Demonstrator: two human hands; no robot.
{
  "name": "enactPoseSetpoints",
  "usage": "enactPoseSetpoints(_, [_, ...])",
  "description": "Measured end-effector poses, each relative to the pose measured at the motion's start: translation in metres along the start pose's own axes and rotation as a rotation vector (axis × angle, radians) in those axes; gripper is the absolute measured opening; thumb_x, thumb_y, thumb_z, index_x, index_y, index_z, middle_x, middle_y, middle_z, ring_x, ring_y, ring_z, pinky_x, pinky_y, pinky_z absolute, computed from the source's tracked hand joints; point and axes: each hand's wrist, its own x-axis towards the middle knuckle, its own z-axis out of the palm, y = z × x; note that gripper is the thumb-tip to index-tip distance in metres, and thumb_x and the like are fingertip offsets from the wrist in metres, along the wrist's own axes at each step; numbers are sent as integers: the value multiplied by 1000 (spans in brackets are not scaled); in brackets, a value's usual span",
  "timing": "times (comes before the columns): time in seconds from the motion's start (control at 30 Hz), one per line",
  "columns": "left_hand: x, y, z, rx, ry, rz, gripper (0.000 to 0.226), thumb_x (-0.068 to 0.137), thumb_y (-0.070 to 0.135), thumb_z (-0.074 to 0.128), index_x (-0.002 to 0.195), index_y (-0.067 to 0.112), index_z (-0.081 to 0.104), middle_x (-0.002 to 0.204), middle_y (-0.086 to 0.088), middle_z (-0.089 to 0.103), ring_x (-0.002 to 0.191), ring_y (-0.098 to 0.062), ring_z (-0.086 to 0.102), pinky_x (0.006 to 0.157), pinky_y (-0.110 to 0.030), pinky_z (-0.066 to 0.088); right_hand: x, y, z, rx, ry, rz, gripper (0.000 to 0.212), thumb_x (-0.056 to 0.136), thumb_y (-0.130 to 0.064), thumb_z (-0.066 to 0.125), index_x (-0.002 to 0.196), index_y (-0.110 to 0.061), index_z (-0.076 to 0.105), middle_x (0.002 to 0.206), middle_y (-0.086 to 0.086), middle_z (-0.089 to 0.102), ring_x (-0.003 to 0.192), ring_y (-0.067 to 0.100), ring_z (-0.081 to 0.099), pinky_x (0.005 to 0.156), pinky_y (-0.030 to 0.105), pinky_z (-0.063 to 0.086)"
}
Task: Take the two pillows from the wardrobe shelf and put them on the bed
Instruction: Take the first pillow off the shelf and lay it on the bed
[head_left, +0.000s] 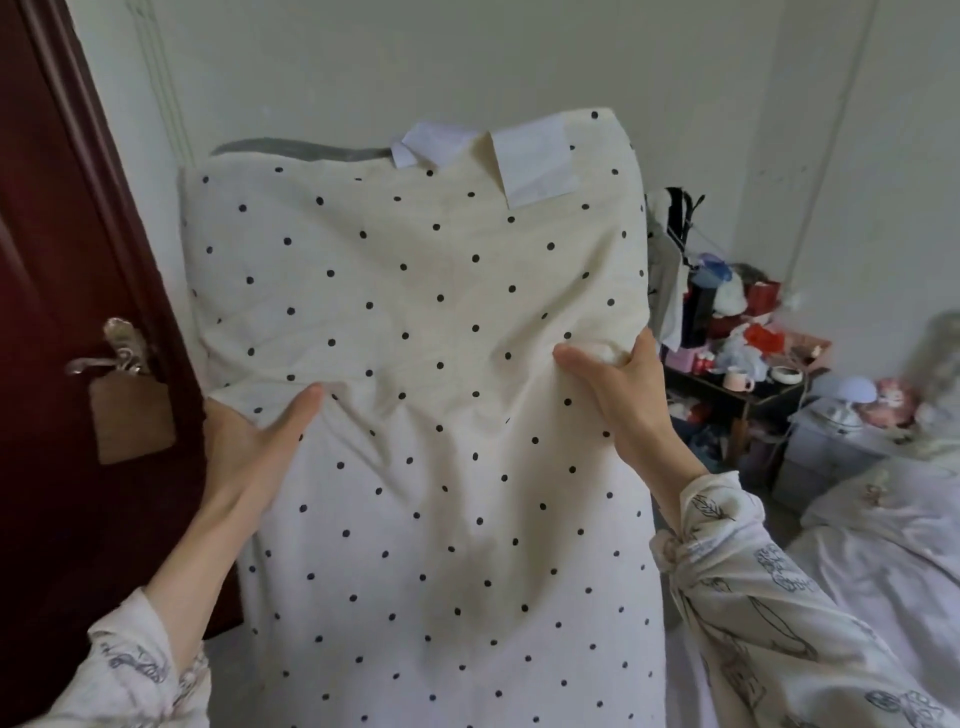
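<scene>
A cream pillow with dark polka dots (431, 395) stands upright in front of me and fills the middle of the view. My left hand (254, 447) grips its left edge, thumb pressed into the front. My right hand (618, 389) grips the right edge, fingers wrapped behind. A grey edge (301, 148) shows behind the pillow's top left; I cannot tell whether it is a second pillow. White tags (535, 166) hang at the top. The bed (883, 561), covered in pale bedding, lies at the lower right. The wardrobe is out of view.
A dark red door (57, 312) with a metal handle (109, 353) stands close on the left. A cluttered dark table (737, 384) sits against the far wall at right, with a small white drawer unit (826, 457) beside it near the bed.
</scene>
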Motion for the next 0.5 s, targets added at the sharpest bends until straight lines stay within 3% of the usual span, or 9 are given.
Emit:
enactPoseSetpoints(0.13, [88,-39,40,-34,-106,-3,92,49,63,71,122,15,41,128,-4,54,117,-21,52,103,-42,43,55,39,40,-25,71,-1,51,68,-20,81,109,-22,50,102,-3,65,89,12,66,69,30,57])
enactPoseSetpoints(0.2, [130,-59,63,-45,-152,15,84,51,62,71,116,19,41,126,-3,55,115,-20,53,102,-42,43,81,59,57,-37,127,0,49,67,-22,81,104,-26,51,100,-3,65,89,14,66,67,31,57])
enactPoseSetpoints(0.3, [188,-82,103,-53,-240,17,90,49,64,71,121,15,44,126,-3,56,114,-21,55,101,-43,44,114,85,72,-58,224,17,45,66,-23,81,99,-30,50,98,-4,66,88,15,67,65,33,57])
enactPoseSetpoints(0.5, [268,-92,221,-93,-442,51,95,49,65,73,124,14,44,125,-4,57,111,-22,56,97,-43,48,180,115,57,-109,447,20,53,68,-21,79,112,-28,51,103,-2,67,89,17,67,70,39,59])
